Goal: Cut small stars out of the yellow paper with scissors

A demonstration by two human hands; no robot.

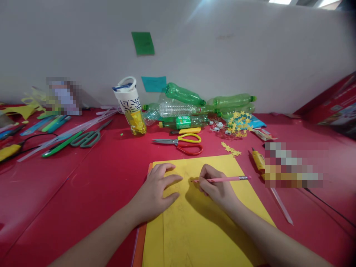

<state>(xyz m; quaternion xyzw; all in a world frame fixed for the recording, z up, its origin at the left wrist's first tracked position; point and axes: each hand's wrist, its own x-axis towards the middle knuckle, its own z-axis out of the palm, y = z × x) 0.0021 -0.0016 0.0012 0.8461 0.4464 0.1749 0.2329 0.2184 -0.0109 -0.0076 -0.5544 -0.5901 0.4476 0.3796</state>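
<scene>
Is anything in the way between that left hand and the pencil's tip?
Nothing visible: only the surface of the yellow paper shows between the left hand and the tip of the pink pencil.

The view's bottom edge cuts off the yellow sheet, whose drawn marks are too faint to read, and blocky blurring hides part of the yellow glue gun.

Your yellow paper looks smooth and matt, and your pink pencil has a shiny metal ferrule. You have a smooth red bench with a soft gloss. Your yellow-and-red scissors have grey metal blades; the green bottles look like glossy, see-through plastic.
</scene>
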